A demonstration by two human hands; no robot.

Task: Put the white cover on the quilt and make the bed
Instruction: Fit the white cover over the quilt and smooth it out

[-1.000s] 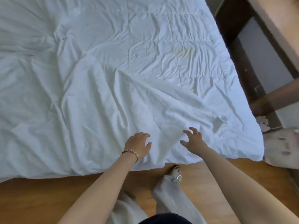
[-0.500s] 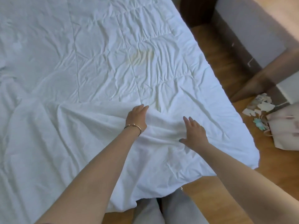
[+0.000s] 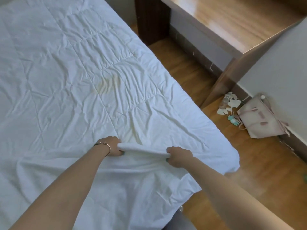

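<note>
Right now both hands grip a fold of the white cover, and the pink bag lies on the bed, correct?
Not quite. The head view shows the pink bag on the wooden floor against the wall, not on the bed. Both hands, left hand and right hand, do grip the white cover.

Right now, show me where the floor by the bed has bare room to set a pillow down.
Bare wooden floor runs between the white cover and the desk. More lies open near the bed's corner, below the pink bag. It is crowded against the wall, where the bag, paper scraps and a small teal trinket cluster.
</note>
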